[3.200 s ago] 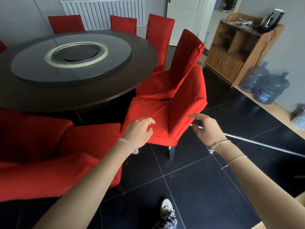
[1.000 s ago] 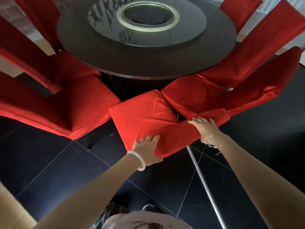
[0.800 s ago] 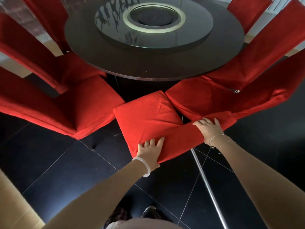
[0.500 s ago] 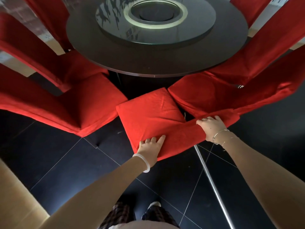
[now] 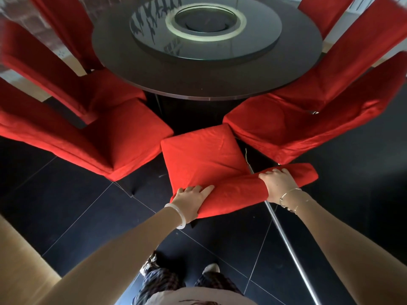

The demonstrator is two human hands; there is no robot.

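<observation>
The person's shoes (image 5: 210, 268) stand on the dark tiled floor (image 5: 77, 205), the point farthest out from the round table (image 5: 198, 80), and a metal pole (image 5: 293, 249) lies on the tiles slanting in toward the table, its inner end passing under the back of the red-covered chair (image 5: 202, 155). That chair stands at the table's near edge, seat pointing at the table but not yet under it. The left hand (image 5: 191, 200), a white bangle (image 5: 177, 216) at its wrist, wraps the left corner of the chair's backrest (image 5: 237, 192), fingers laid over the top of the cloth. The right hand (image 5: 278, 183) grips the backrest toward its right end, fingers curled over the top edge. Closer to the table the way is tight: a red chair on the left (image 5: 114, 146) sits close beside the seat's front left corner, and another on the right (image 5: 286, 128) stands just beside its right edge, leaving a narrow wedge of space in front of the table's dark base. On the table rests a glass turntable (image 5: 253, 36), and more red chair backs (image 5: 319, 14) show round the table's far rim
</observation>
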